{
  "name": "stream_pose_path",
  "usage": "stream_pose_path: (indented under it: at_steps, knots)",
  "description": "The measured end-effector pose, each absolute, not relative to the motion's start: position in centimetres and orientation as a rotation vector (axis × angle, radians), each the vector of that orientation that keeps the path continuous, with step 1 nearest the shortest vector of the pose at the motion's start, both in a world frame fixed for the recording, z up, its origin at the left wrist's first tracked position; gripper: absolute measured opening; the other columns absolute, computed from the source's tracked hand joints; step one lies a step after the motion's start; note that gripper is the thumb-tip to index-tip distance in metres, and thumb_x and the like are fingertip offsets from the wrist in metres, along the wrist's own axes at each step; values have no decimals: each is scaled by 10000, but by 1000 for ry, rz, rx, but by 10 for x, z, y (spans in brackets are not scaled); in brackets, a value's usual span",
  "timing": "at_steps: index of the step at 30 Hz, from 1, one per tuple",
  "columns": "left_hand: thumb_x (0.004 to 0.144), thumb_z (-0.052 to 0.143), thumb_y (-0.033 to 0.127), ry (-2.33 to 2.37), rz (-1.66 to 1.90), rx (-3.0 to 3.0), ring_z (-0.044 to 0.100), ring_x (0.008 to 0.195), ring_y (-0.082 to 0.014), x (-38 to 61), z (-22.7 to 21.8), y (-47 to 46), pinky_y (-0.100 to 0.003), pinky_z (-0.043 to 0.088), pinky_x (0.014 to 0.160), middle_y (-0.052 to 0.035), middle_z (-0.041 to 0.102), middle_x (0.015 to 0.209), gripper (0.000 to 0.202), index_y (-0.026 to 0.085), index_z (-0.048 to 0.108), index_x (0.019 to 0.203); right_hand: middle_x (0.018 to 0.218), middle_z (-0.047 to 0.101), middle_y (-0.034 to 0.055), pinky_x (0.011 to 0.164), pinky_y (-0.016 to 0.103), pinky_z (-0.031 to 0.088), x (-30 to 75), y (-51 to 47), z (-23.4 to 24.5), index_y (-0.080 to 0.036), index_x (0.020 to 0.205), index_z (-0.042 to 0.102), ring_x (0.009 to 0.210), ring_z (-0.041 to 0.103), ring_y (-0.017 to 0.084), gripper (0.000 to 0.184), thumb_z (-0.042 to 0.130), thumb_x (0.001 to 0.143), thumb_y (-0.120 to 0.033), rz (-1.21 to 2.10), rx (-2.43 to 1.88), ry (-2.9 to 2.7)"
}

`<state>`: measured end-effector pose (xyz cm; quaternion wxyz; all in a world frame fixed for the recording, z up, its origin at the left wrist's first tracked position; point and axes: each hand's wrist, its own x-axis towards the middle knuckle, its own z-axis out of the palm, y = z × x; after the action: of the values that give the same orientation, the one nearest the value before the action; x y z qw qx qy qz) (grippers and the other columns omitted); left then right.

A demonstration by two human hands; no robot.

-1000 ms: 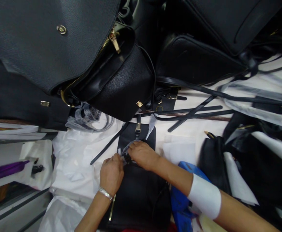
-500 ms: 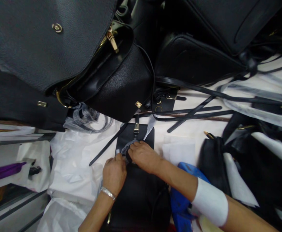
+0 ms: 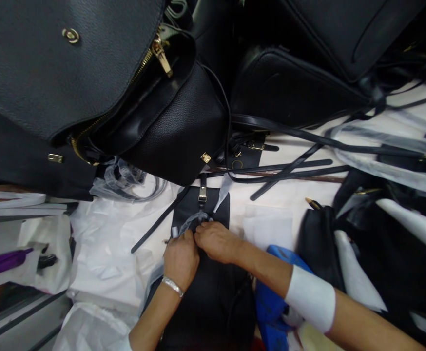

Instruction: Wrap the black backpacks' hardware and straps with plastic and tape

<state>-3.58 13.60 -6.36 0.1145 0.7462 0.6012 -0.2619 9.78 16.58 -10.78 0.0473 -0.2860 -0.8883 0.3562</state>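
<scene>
A black leather bag [image 3: 207, 297] lies before me at the lower middle, its flap [image 3: 183, 204] spread away from me. On the flap sit a gold buckle [image 3: 202, 192] and a plastic-wrapped handle [image 3: 194, 219]. My left hand [image 3: 181, 256], with a silver bracelet on the wrist, is closed at the bag's upper edge, just below the handle. Close beside it, my right hand [image 3: 216, 241] is also closed, fingertips pinching at the same edge. The exact part between the fingers is hidden. A strip of clear plastic [image 3: 222, 194] stands out from the flap.
Large black bags [image 3: 176, 114] crowd the back of the table. Loose black straps [image 3: 289, 170] cross beyond the flap. White plastic sheeting [image 3: 106, 243] lies on the left. A blue object [image 3: 271, 297] sits under my right forearm, with more black bags [image 3: 319, 243] at right.
My left hand has moved right and slightly up, coming nearly against my right hand. My right hand's fingers have shifted down from the handle to the bag's edge. The view has shifted slightly.
</scene>
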Motion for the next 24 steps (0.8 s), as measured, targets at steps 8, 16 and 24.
stream_pose_path:
  at_steps: [8,16,24]
  knots:
    - [956,348,247,1812,-590,2020,656,737,-228,-50,-64,134,-307,386,629,-53,687,732,183,197,515,898,916,694,63,736,285,463,100,171,-114,-166,992,612,869,647,202,155,543,870,-234,1383,-1175,-2436]
    - [973,323,336,1860,-530,1883,657,715,-227,-55,-61,128,-294,341,576,-51,702,760,225,214,503,914,928,701,54,705,279,459,89,178,-107,-190,959,628,876,652,205,143,526,861,-212,1416,-1225,-2426]
    - [949,373,296,1879,-433,1698,650,698,-211,-64,-52,123,-277,333,590,-34,686,763,153,226,505,917,961,698,22,702,255,426,90,183,-116,-217,1048,618,897,638,177,265,502,837,-107,1367,-1108,-2369]
